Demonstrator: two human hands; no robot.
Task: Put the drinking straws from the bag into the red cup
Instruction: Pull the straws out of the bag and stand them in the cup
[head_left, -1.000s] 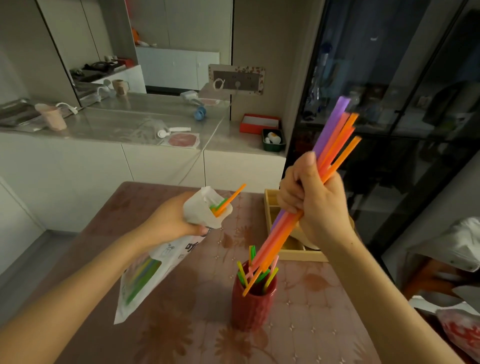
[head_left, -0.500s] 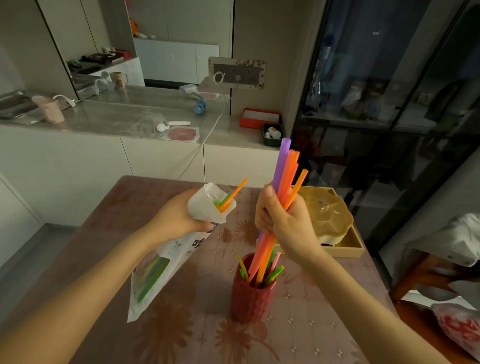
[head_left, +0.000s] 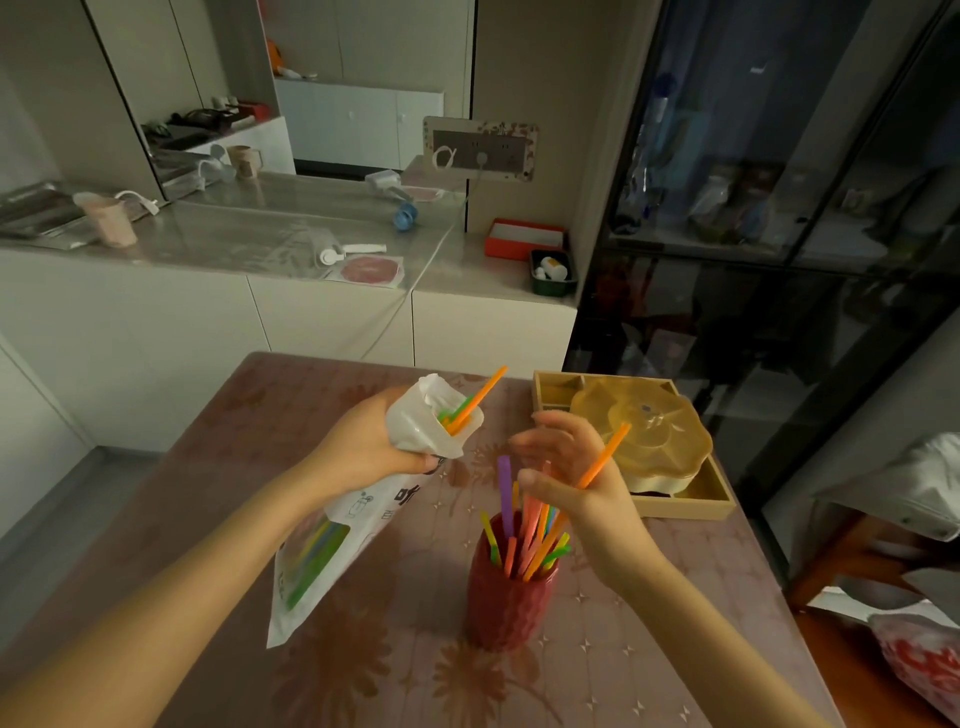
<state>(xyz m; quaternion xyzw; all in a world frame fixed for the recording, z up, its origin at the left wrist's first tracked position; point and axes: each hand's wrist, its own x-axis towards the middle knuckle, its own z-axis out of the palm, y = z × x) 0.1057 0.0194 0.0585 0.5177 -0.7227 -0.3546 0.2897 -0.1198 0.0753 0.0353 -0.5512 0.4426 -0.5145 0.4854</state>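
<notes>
A single wide-angle camera on the person's head looks forward and down from close above the bench (head_left: 332, 649), with both forearms reaching in from the bottom edge and the room's far counter (head_left: 249, 228) beyond.

Red cup (head_left: 511, 603), white bag (head_left: 363, 512), floral pink table (head_left: 322, 670) — orange, purple, green straws (head_left: 524, 530)

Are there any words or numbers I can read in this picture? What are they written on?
White plastic straw bag held in the left hand: large dark printed characters and a small drawing of a drink, too blurred and cut off to read.
Red textured cup: no writing visible.
Tan wooden tray: no writing visible.
Nothing in the picture can be read clearly.
</notes>
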